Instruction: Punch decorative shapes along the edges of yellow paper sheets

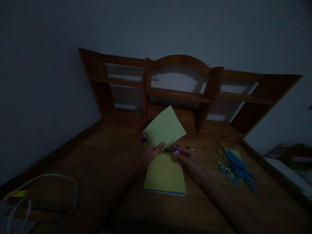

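Observation:
A pale yellow-green sheet of paper [167,125] is pinched at its lower corner by my left hand [151,153]. Rows of small punched holes, some heart-like, run along two of its edges, and it is tilted up above the desk. My right hand [187,157] is closed around a small purple and white craft punch [175,150], close to the sheet's lower edge. Whether paper sits inside the punch, I cannot tell. Under both hands lies a stack of yellow paper [165,175] with blue sheets at the bottom. Green punches [191,149] and a purple one [143,139] stand behind, partly hidden.
A wooden shelf unit [177,94] rises at the back of the wooden desk [117,156]. To the right lie blue strips [237,164] and yellowish bits [225,170]. A white cable [55,175] loops at lower left. The room is dim.

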`<act>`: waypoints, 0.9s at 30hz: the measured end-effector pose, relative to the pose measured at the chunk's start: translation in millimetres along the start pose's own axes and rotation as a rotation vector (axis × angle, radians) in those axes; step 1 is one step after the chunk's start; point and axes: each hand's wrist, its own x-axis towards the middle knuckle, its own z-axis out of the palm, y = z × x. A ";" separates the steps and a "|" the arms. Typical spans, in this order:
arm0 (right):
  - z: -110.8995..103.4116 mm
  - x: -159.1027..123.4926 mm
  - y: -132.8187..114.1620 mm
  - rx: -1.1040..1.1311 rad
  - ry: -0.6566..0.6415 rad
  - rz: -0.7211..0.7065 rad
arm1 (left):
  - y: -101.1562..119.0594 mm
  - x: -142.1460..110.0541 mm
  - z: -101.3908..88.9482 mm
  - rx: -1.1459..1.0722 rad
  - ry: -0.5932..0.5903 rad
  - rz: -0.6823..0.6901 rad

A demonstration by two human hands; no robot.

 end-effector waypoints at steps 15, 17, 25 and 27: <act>0.4 2.2 1.7 -0.017 0.015 -0.008 | -0.2 5.2 -5.9 -0.020 0.095 -0.048; 0.2 1.9 0.7 -0.026 0.000 0.003 | 1.3 5.3 -7.5 -0.002 0.132 -0.066; -0.6 0.2 -1.2 -0.093 -0.009 -0.006 | 2.4 5.8 -9.6 0.039 0.282 -0.088; -0.5 1.4 1.2 -0.124 0.008 -0.002 | 3.0 6.7 -9.3 -0.004 0.296 -0.120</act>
